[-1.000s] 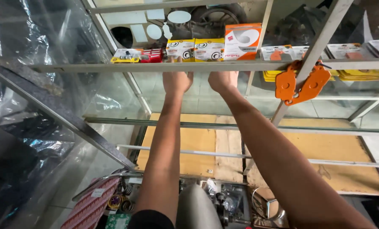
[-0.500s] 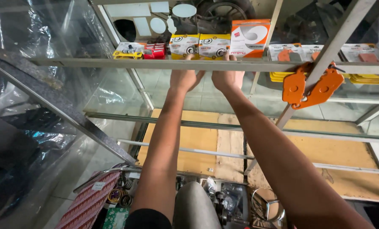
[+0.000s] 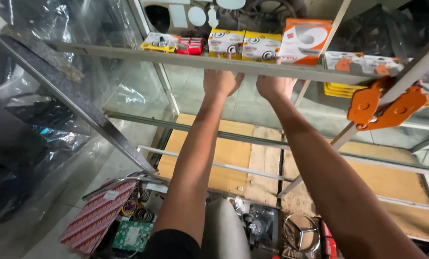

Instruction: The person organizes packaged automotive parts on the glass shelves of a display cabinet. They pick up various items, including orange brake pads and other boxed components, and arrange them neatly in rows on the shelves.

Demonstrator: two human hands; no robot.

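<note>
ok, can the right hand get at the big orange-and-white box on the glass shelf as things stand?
Probably yes. The right hand is already at the glass shelf's front edge, just below the orange-and-white box. Nothing stands between them; the yellow boxes sit to the side.

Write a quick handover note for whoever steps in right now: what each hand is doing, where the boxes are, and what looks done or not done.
Left hand: raised to the front edge of the glass shelf, fingers hidden behind it, below the two yellow-and-white boxes.
Right hand: beside it at the same edge, under the orange-and-white box.
Whether either hand grips anything cannot be told.
Done: boxes stand in a row on the shelf.
Left: no box is lifted off; an orange clamp is on the diagonal bar to the right.
</note>
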